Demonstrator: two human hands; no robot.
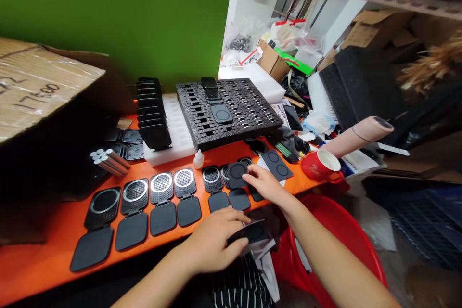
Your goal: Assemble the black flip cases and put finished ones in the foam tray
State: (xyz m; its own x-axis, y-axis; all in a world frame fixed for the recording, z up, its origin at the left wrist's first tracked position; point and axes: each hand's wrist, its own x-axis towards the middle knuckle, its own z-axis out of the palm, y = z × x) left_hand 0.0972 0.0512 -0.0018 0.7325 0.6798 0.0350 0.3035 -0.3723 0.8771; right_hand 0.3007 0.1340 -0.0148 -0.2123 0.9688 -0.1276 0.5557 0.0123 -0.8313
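My left hand (216,240) is closed around a flat black pad (252,232) with white paper under it, held just off the front edge of the orange table (43,260). My right hand (265,184) rests on the table with fingers stretched out, fingertips touching a black square pad (236,174) that lies on an open black case. A row of several open hinged black cases (161,197) with silver rings lies along the table to the left.
A black slotted foam tray (249,106) holding three pads stands behind, beside a white tray with upright black cases (153,115). A small white bottle (198,159), metal rods (108,160), a red mug (321,166), a pink roll (357,137), a cardboard box (36,86) and a red tub (335,236) surround.
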